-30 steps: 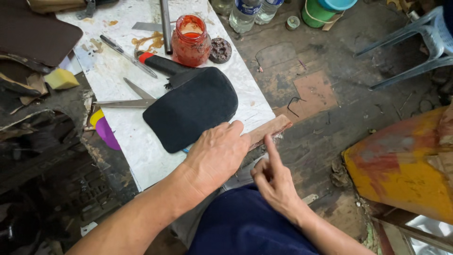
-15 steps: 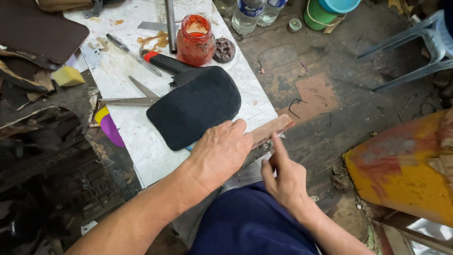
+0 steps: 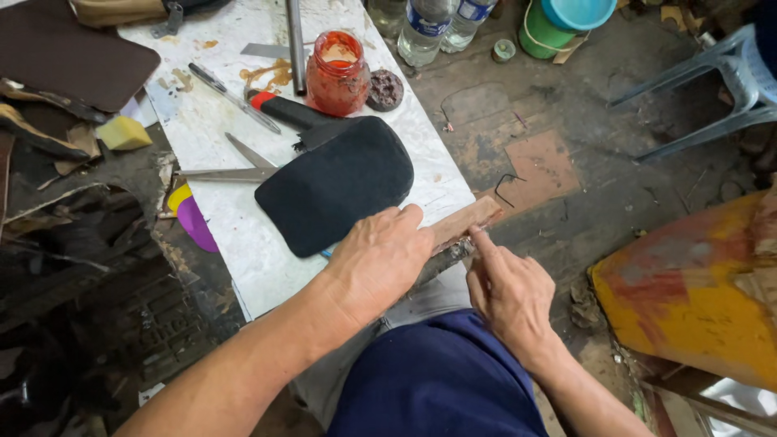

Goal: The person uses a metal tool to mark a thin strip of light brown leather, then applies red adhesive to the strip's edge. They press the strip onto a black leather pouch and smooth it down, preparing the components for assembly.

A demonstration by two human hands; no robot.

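The head view looks down on a white worktable (image 3: 243, 235) that fills the upper left, stained with orange patches and set over a dark, littered floor (image 3: 583, 186). The largest thing on it is a black, rounded piece of material (image 3: 336, 182), lying flat near the table's near edge. Beyond it stand a glass jar of orange-red paste (image 3: 337, 74) and, just beside the jar, a small dark round lid (image 3: 385, 89); a tool with a red and black handle (image 3: 283, 111) lies against the far edge of the black piece. A pair of scissors (image 3: 231, 166) rests to the left, well apart from the hands. At the table's near corner a narrow brown strip (image 3: 465, 220) juts out past the edge. The left hand (image 3: 376, 263) lies palm down over the inner end of that strip, fingers spread flat and pressing it to the table, its fingertips touching the edge of the black piece. The right hand (image 3: 510, 295) is loosely curled below the corner, holding nothing that shows, its forefinger stretched up so that the tip touches the strip's outer end.
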